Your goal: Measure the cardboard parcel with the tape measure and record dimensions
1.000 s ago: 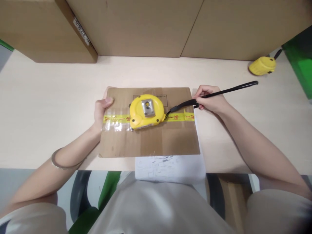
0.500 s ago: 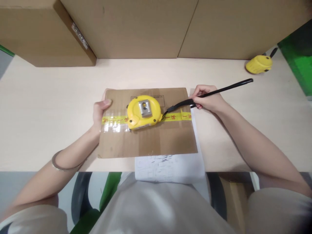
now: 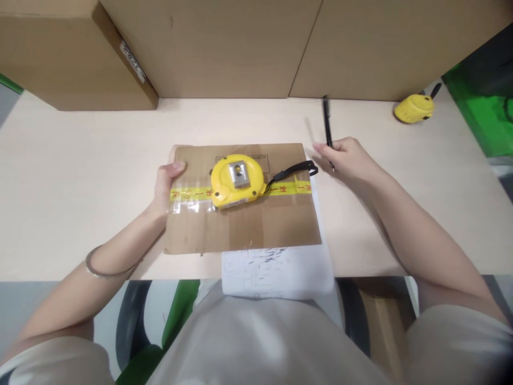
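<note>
A pale counter (image 3: 72, 208) spreads beneath and around the hands (image 3: 162, 184). Beyond them, brown cardboard panels (image 3: 224, 51) rise along its far side, with a deep cardboard box (image 3: 52, 61) farther left. Nearer than the hands, a green-and-black chair (image 3: 131, 315) stands over grey floor (image 3: 36, 297). The light is soft.

Left hand (image 3: 162, 184) left of centre, closed in a grip, thumb (image 3: 175, 169) on top pointing right, other fingers mostly hidden. Left forearm (image 3: 130, 235) slants up from lower left. Right hand (image 3: 349, 156) right of centre, curled in a hold, fingertips (image 3: 319, 147) toward frame middle. Right forearm (image 3: 420, 227) slants up from lower right. Both elbows bent, near the bottom corners.
</note>
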